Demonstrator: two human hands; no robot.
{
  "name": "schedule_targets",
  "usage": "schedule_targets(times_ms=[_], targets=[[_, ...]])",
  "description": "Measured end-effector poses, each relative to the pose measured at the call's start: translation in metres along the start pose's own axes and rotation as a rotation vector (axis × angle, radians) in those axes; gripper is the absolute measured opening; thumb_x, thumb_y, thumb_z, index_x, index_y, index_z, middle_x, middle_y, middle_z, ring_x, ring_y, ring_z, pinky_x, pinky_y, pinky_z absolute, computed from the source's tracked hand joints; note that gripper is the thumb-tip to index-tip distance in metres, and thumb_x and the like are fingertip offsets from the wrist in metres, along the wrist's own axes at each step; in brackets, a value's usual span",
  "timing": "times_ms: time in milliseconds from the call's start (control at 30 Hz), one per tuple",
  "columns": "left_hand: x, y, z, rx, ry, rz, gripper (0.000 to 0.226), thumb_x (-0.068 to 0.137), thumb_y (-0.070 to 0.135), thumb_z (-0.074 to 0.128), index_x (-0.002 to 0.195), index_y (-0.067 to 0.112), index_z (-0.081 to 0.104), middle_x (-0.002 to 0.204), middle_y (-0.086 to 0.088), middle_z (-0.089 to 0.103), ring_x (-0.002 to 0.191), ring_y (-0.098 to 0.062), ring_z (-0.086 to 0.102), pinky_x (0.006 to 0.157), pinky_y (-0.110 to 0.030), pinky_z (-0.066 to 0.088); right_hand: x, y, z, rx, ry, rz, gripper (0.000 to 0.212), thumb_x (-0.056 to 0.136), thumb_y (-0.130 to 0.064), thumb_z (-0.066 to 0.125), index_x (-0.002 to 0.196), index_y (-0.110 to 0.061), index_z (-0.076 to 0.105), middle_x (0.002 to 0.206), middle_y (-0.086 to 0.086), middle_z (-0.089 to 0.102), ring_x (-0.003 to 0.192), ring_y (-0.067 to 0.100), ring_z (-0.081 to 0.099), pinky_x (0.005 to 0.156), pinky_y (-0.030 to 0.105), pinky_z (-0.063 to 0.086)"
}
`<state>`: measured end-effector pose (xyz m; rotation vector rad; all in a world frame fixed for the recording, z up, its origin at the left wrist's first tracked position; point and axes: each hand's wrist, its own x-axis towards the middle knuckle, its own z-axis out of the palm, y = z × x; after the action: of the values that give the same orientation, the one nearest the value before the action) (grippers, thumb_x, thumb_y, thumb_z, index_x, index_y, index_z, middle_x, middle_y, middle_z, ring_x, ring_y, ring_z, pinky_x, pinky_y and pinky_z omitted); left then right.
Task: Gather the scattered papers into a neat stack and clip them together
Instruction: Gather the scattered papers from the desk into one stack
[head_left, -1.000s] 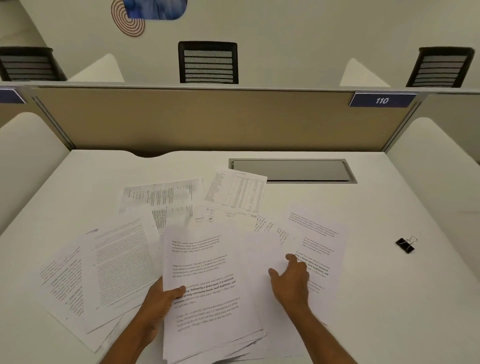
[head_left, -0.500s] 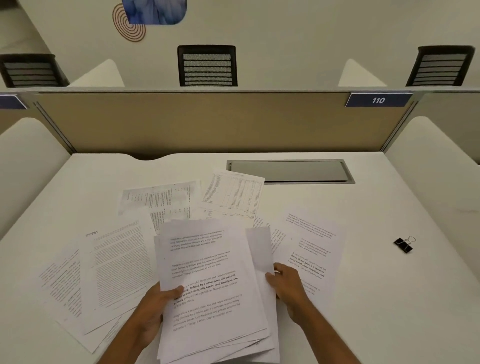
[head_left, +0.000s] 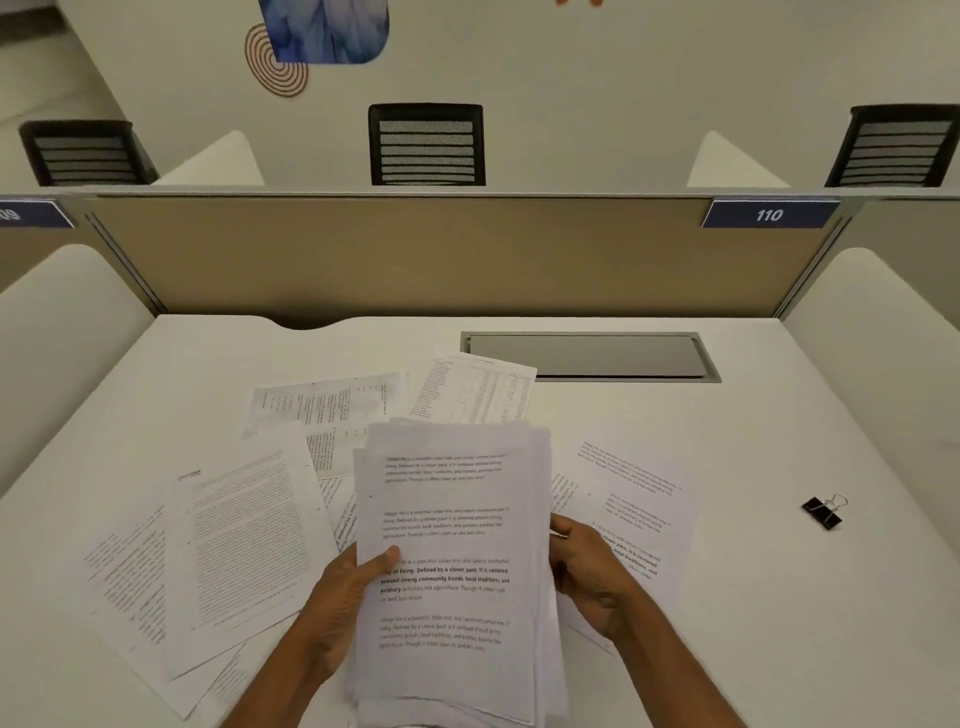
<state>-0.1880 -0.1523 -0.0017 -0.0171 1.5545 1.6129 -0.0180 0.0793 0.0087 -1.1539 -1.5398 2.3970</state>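
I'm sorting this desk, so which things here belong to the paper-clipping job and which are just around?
Job:
held stack
left hand
right hand
loose sheets
binder clip

Just around:
desk hatch
chairs
110 sign

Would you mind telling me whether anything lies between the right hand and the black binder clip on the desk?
Only loose paper. The right hand grips the held stack of printed white papers, and one printed sheet lies flat under and beyond it. Past that sheet's edge the white desk is bare up to the black metal binder clip.
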Motion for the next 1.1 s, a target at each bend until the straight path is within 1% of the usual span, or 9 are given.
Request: schedule_targets(times_ms=[167, 300, 367, 500, 567, 700, 867, 1000, 1100], targets=[[0.009, 0.013, 0.002, -0.102, -0.029, -0.009, 0.034, 0.096, 0.011, 0.064, 0.130, 0.011, 0.067, 0.119, -0.018, 0.077, 0.100, -0.035, 0.077, 0.072, -0.041, 0.066, 0.011, -0.010, -0.003, 0.083, -0.042, 0.008, 0.030, 0.094, 0.001, 0.064, 0.120, -0.010, 0.076, 0.117, 0.019, 0.076, 0.112, 0.044, 0.069, 0.102, 0.061, 0.052], [0.022, 0.016, 0.006, -0.109, -0.015, -0.019, 0.031, 0.097, 0.009, 0.063, 0.128, 0.010, 0.068, 0.117, -0.020, 0.078, 0.098, -0.037, 0.078, 0.070, -0.044, 0.066, 0.025, -0.012, 0.010, 0.056, 0.005, -0.005, 0.024, 0.098, -0.009, 0.060, 0.112, -0.012, 0.079, 0.118, 0.023, 0.075, 0.097, 0.035, 0.072, 0.098, 0.055, 0.055], [0.030, 0.017, 0.002, -0.101, 0.008, -0.004, 0.034, 0.097, 0.010, 0.064, 0.130, 0.011, 0.067, 0.117, -0.019, 0.077, 0.102, -0.039, 0.076, 0.073, -0.045, 0.066, 0.034, -0.012, 0.015, 0.046, 0.065, -0.026, 0.025, 0.102, -0.027, 0.059, 0.114, -0.018, 0.078, 0.119, 0.015, 0.076, 0.103, 0.029, 0.074, 0.099, 0.048, 0.057], [0.049, 0.023, -0.007, -0.156, 0.060, 0.054, 0.037, 0.097, 0.008, 0.063, 0.133, 0.015, 0.065, 0.122, -0.016, 0.076, 0.105, -0.037, 0.075, 0.073, -0.044, 0.066, 0.053, -0.015, 0.029, 0.007, 0.088, -0.056, 0.067, 0.089, -0.073, 0.053, 0.145, -0.036, 0.053, 0.144, -0.015, 0.059, 0.134, 0.011, 0.053, 0.119, 0.043, 0.040], [0.060, 0.027, -0.009, -0.210, 0.072, 0.076, 0.041, 0.096, 0.005, 0.063, 0.134, 0.020, 0.064, 0.126, -0.012, 0.075, 0.109, -0.035, 0.074, 0.081, -0.049, 0.065, 0.059, -0.018, 0.038, -0.047, 0.022, -0.118, 0.057, 0.094, -0.057, 0.061, 0.144, -0.033, 0.051, 0.139, -0.018, 0.060, 0.126, 0.004, 0.058, 0.111, 0.031, 0.046], [0.079, 0.036, -0.014, -0.278, 0.014, -0.013, 0.042, 0.091, 0.003, 0.068, 0.131, 0.015, 0.067, 0.129, -0.018, 0.073, 0.113, -0.041, 0.071, 0.093, -0.060, 0.058, 0.080, -0.020, 0.049, -0.067, 0.036, -0.100, 0.050, 0.089, -0.031, 0.077, 0.135, -0.016, 0.064, 0.119, 0.004, 0.077, 0.107, 0.026, 0.075, 0.096, 0.052, 0.059], [0.102, 0.059, -0.029, -0.159, -0.054, 0.026, 0.050, 0.089, -0.001, 0.069, 0.136, 0.014, 0.064, 0.131, -0.014, 0.073, 0.118, -0.035, 0.070, 0.107, -0.056, 0.051, 0.111, -0.033, 0.051, -0.005, 0.056, -0.067, 0.037, 0.093, -0.021, 0.073, 0.129, -0.012, 0.067, 0.115, 0.007, 0.079, 0.103, 0.027, 0.077, 0.088, 0.046, 0.063], [0.121, 0.060, -0.029, -0.157, -0.058, -0.031, 0.046, 0.089, -0.005, 0.067, 0.133, 0.010, 0.065, 0.124, -0.018, 0.075, 0.111, -0.039, 0.073, 0.090, -0.057, 0.060, 0.136, -0.045, 0.059, -0.032, 0.096, -0.068, 0.033, 0.094, -0.020, 0.072, 0.126, -0.011, 0.068, 0.114, 0.007, 0.079, 0.099, 0.027, 0.077, 0.082, 0.040, 0.064], [0.139, 0.063, -0.031, -0.121, -0.003, -0.001, 0.048, 0.090, -0.006, 0.067, 0.135, 0.009, 0.064, 0.122, -0.020, 0.075, 0.109, -0.043, 0.072, 0.086, -0.057, 0.061, 0.153, -0.057, 0.061, -0.272, 0.386, -0.161, 0.025, 0.093, -0.027, 0.073, 0.115, -0.017, 0.066, 0.113, 0.005, 0.074, 0.101, 0.024, 0.072, 0.086, 0.034, 0.059]])
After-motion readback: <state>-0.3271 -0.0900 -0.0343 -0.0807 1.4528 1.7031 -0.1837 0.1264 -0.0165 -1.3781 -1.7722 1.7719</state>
